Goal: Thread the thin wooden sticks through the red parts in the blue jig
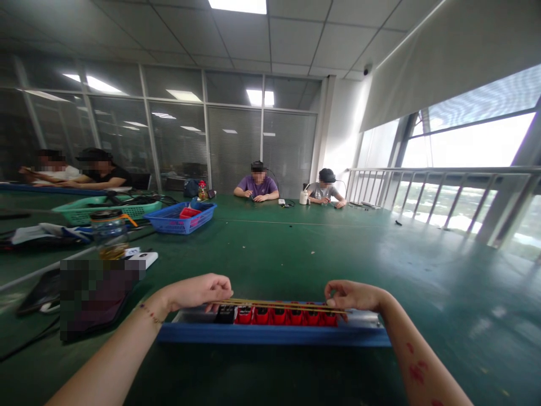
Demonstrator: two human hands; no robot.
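Thin yellowish strips (274, 305) run lengthwise from hand to hand, just above a row of red blocks with black tops (279, 316). Their left end is pinched in my left hand (211, 288), and their right part is between the closed fingers of my right hand (344, 294). I cannot make out what the strips are made of. The blocks sit in a long blue-fronted holder (270, 334) with silvery metal at both ends. At the left of the row is a black part (226, 313), partly behind my left fingers.
On my left lie a dark pouch (101, 299), a lidded glass jar (110, 234), a blue basket (181, 221) and a green basket (80, 211). Several people sit around the green table (296, 254), two of them across from me. A railing (443, 192) runs along the windows.
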